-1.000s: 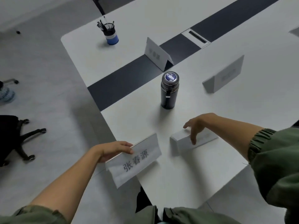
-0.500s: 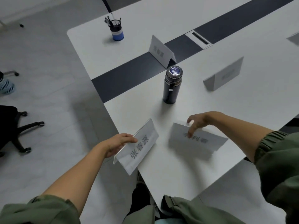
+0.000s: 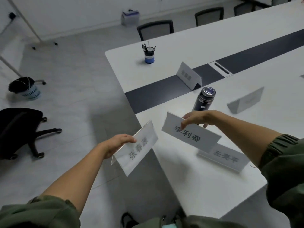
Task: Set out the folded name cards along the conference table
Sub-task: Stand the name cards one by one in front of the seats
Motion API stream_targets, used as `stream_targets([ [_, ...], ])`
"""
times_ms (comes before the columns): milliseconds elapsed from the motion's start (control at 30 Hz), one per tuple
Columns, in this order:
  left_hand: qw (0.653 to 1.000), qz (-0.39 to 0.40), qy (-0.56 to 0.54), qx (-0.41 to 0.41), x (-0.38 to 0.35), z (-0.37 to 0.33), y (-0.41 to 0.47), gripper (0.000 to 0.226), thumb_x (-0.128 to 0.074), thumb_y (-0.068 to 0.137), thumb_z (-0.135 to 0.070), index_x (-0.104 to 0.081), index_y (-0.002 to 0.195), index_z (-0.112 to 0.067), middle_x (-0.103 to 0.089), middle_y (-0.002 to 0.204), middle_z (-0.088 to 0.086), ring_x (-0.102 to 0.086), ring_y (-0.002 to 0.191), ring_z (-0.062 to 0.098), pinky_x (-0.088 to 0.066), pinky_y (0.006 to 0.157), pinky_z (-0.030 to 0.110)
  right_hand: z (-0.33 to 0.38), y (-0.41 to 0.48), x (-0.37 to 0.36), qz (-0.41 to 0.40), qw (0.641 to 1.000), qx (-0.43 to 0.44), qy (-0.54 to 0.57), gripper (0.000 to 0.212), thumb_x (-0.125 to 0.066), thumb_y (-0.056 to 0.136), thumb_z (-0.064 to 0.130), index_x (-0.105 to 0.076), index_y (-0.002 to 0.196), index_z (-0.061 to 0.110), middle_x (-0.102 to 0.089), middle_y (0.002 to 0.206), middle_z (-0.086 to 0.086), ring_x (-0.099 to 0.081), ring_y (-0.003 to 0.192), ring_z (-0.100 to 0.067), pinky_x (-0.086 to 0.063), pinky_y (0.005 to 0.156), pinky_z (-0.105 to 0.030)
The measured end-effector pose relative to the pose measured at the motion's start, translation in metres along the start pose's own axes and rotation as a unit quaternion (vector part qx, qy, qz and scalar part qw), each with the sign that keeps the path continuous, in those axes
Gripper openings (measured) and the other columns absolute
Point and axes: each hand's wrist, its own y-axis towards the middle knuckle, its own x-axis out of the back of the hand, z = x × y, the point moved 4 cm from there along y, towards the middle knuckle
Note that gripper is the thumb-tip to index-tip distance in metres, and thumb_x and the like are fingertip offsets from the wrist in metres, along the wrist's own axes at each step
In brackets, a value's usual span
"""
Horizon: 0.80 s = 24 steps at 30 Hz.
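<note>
White paper, folded into a tent, forms every name card here. Nearest to us, the left grip (image 3: 118,143) is clamped on the 张春源 card (image 3: 138,148) along its fold, thumb over the ridge. The card hangs just past the left edge of the table (image 3: 197,186), above the floor. We judge that it is held off the surface so that it is ready for a later seat.

By the near edge, toward the right corner, the 左亮平 card (image 3: 225,157) rests on the table with its printed face toward us. We cannot tell whether it stands fully open.

Just beyond it, the right grip (image 3: 195,118) pinches the upper edge of the 李利春 card (image 3: 190,135), one finger across the face and the rest behind. The card is tilted and raised clear of the table. Holding it by the top edge leaves the base free for setting down.

Farther on stands a dark bottle (image 3: 204,100). A placed card (image 3: 189,76) stands at the table's dark centre strip, and another (image 3: 246,100) toward the right. A pen cup (image 3: 149,54) stands near the far left corner.
</note>
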Motion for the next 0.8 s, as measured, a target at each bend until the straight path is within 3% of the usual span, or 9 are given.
stream_targets([
  [100, 1.000, -0.011, -0.016, 0.006, 0.057, 0.027, -0.027, 0.055, -0.071, 0.068, -0.038, -0.066, 0.113, -0.006, -0.072, 0.106, 0.018, -0.070, 0.086, 0.030, -0.057, 0.072, 0.036, 0.066, 0.009, -0.020, -0.025, 0.999, 0.018, -0.009, 0.048, -0.070, 0.054, 0.049, -0.068, 0.097, 0.028, -0.076, 0.092, -0.005, -0.073, 0.091, -0.027, -0.054, 0.092, -0.048],
  [200, 0.999, -0.036, -0.035, 0.015, 0.119, 0.058, -0.063, 0.048, -0.068, 0.073, -0.039, -0.067, 0.109, -0.008, -0.073, 0.105, 0.017, -0.070, 0.089, 0.030, -0.055, 0.082, 0.040, 0.136, 0.027, -0.049, -0.021, 0.999, 0.035, -0.028, 0.047, -0.068, 0.056, 0.049, -0.068, 0.099, 0.029, -0.076, 0.091, -0.005, -0.072, 0.089, -0.025, -0.054, 0.093, -0.048],
  [300, 0.996, -0.080, -0.047, 0.017, 0.189, 0.090, -0.102, 0.068, -0.073, 0.057, -0.049, -0.068, 0.111, -0.008, -0.073, 0.105, 0.016, -0.070, 0.094, 0.033, -0.054, 0.087, 0.043, 0.216, 0.048, -0.082, -0.015, 0.996, 0.063, -0.055, 0.051, -0.069, 0.061, 0.049, -0.067, 0.106, 0.027, -0.076, 0.093, -0.006, -0.072, 0.090, -0.024, -0.053, 0.093, -0.047],
  [367, 0.993, -0.106, -0.052, 0.021, 0.226, 0.108, -0.122, 0.072, -0.073, 0.055, -0.051, -0.067, 0.113, -0.008, -0.074, 0.104, 0.015, -0.070, 0.094, 0.033, -0.054, 0.086, 0.043, 0.262, 0.059, -0.102, -0.006, 0.995, 0.079, -0.062, 0.041, -0.071, 0.075, 0.043, -0.067, 0.110, 0.023, -0.075, 0.097, -0.007, -0.072, 0.089, -0.024, -0.056, 0.081, -0.039],
  [433, 0.988, -0.134, -0.070, 0.023, 0.265, 0.127, -0.140, 0.069, -0.073, 0.060, -0.049, -0.066, 0.114, -0.007, -0.074, 0.103, 0.015, -0.070, 0.093, 0.033, -0.054, 0.085, 0.043, 0.310, 0.074, -0.120, 0.003, 0.993, 0.093, -0.067, 0.034, -0.071, 0.081, 0.036, -0.068, 0.109, 0.016, -0.074, 0.097, -0.010, -0.072, 0.087, -0.026, -0.058, 0.070, -0.034],
  [533, 0.982, -0.166, -0.083, 0.025, 0.306, 0.144, -0.152, 0.067, -0.072, 0.062, -0.049, -0.065, 0.114, -0.008, -0.074, 0.102, 0.015, -0.070, 0.097, 0.035, -0.054, 0.088, 0.045, 0.359, 0.099, -0.133, 0.000, 0.991, 0.107, -0.077, 0.040, -0.075, 0.075, 0.039, -0.070, 0.106, 0.015, -0.076, 0.093, -0.009, -0.074, 0.083, -0.026, -0.061, 0.073, -0.035],
  [800, 0.967, -0.222, -0.114, 0.049, 0.419, 0.150, -0.119, 0.054, -0.073, 0.059, -0.048, -0.071, 0.102, -0.016, -0.076, 0.096, 0.010, -0.070, 0.098, 0.034, -0.048, 0.100, 0.051, 0.476, 0.191, -0.125, 0.034, 0.987, 0.129, -0.088, 0.033, -0.071, 0.084, 0.036, -0.064, 0.111, 0.019, -0.072, 0.093, -0.006, -0.071, 0.077, -0.021, -0.056, 0.059, -0.029],
])
